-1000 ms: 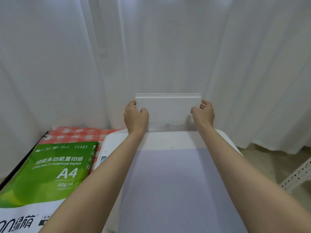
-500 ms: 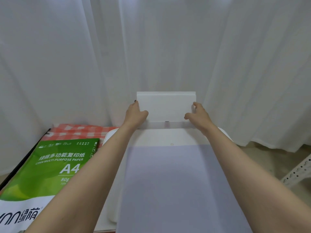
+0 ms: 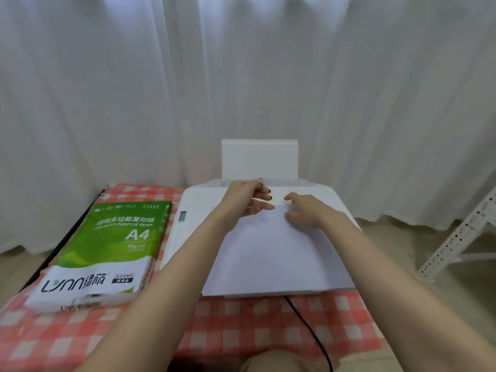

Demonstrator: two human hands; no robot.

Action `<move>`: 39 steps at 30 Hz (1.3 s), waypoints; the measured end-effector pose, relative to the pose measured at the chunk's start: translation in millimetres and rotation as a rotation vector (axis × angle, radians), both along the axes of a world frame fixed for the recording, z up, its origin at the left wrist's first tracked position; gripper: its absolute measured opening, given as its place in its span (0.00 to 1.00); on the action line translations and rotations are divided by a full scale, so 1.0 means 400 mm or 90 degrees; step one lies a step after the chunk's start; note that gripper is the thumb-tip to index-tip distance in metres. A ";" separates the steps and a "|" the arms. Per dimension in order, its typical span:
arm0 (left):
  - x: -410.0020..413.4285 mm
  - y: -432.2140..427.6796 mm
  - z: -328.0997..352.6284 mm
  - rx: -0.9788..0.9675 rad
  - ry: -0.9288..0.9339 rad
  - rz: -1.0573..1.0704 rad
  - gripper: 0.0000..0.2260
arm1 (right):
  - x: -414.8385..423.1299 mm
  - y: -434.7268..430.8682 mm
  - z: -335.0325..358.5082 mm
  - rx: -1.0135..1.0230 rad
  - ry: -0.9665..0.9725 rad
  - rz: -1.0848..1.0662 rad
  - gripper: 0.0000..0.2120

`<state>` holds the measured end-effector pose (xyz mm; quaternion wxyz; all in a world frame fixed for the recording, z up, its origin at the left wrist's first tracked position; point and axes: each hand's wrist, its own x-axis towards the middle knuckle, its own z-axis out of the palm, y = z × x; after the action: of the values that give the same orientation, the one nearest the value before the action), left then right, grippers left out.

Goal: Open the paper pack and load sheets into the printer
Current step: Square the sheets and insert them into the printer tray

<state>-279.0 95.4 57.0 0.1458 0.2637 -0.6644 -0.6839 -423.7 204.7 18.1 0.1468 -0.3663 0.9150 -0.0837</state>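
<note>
A white printer sits on the checked table, its rear paper tray standing upright against the curtain. A stack of white sheets lies flat on the printer's top. My left hand hovers over the far edge of the stack with fingers spread and slightly curled. My right hand rests palm down on the stack's far right part, fingers apart. Neither hand grips anything that I can see. The green and white A4 paper pack lies left of the printer.
A red and white checked cloth covers the table. A black cable runs from under the printer toward me. White curtains hang close behind. A white perforated metal frame stands on the floor at right.
Both hands have let go of the upright rear tray and come back down onto the far end of the stack. The camera has pulled back, showing more of the table.
</note>
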 end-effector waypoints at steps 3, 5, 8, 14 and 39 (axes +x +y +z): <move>0.068 0.058 -0.019 0.016 -0.079 -0.088 0.13 | 0.028 0.025 -0.002 0.034 0.018 0.020 0.24; 0.114 0.095 -0.039 0.019 -0.191 -0.186 0.16 | 0.049 0.040 0.002 0.035 0.022 0.010 0.24; 0.172 0.159 -0.084 -0.021 -0.366 -0.343 0.21 | 0.071 0.058 0.001 0.060 0.035 -0.022 0.24; 0.252 0.203 -0.238 0.130 -0.395 -0.297 0.34 | 0.108 0.080 -0.003 0.075 0.050 -0.052 0.23; 0.252 0.097 0.051 -0.013 0.158 0.096 0.09 | 0.171 0.181 0.123 -0.665 -0.467 -0.161 0.08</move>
<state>-178.0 134.4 77.2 0.2802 0.2250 -0.6267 -0.6915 -355.2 277.3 67.2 0.2417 -0.2268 0.6804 -0.6536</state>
